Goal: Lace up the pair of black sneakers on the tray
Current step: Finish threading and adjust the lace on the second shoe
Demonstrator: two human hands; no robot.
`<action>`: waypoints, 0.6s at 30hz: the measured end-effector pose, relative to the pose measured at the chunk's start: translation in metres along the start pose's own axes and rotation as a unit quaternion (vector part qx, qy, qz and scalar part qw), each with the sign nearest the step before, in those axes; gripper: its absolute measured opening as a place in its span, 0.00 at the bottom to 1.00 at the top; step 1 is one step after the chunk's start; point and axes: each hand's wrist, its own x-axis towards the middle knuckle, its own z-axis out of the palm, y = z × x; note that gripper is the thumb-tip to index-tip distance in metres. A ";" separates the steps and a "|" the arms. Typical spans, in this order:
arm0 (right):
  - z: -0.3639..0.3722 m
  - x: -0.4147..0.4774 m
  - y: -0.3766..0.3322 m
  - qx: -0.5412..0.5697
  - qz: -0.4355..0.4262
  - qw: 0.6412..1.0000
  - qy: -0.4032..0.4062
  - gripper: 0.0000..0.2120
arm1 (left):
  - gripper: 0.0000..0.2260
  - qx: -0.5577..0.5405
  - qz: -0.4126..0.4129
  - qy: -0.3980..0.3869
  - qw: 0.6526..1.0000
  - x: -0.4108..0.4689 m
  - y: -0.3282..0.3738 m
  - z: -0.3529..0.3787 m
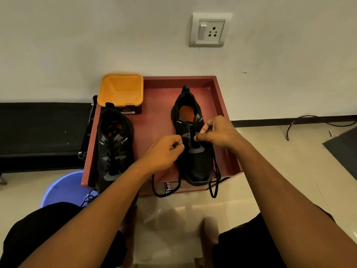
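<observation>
Pinching fingers of left hand [164, 151] and right hand [218, 132] hold lace [217, 169] at mid eyelets, flanking right sneaker [197, 167] on tray [158, 120]; long axis runs away, toe nearest. Left sneaker [114, 144] well left of fingers.

I count two black mesh sneakers with grey overlays, the first sneaker [114, 144] by the tray's left edge and the second sneaker [193, 151] nearer its right edge. One reddish-brown raised-rim tray [158, 120] carries both. One square orange plastic tub [120, 89] sits at its far left corner. Two bare hands show, the left hand [164, 151] and the right hand [218, 132], each grip pinching the one black cord lace [219, 174] of the second sneaker. Off the tray I count one lavender-blue round plastic basin [61, 188], one black bench [44, 132], one white wall plate [209, 29] with one switch and one socket, and one black floor cable [309, 118].
</observation>
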 end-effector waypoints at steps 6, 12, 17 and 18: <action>0.000 -0.001 0.001 0.019 0.001 1.000 0.005 0.09 | 0.10 -0.014 -0.008 0.003 1.000 -0.001 0.001 -0.001; 0.000 0.000 0.002 0.025 0.001 1.000 0.001 0.10 | 0.10 -0.020 -0.009 0.004 1.000 -0.003 0.007 -0.004; -0.006 -0.004 0.006 0.050 0.001 0.999 -0.003 0.11 | 0.19 0.203 -0.019 0.044 0.978 -0.005 0.012 -0.025; -0.008 -0.005 0.007 0.061 0.003 0.998 -0.004 0.12 | 0.20 0.197 -0.039 0.052 0.978 -0.005 0.012 -0.029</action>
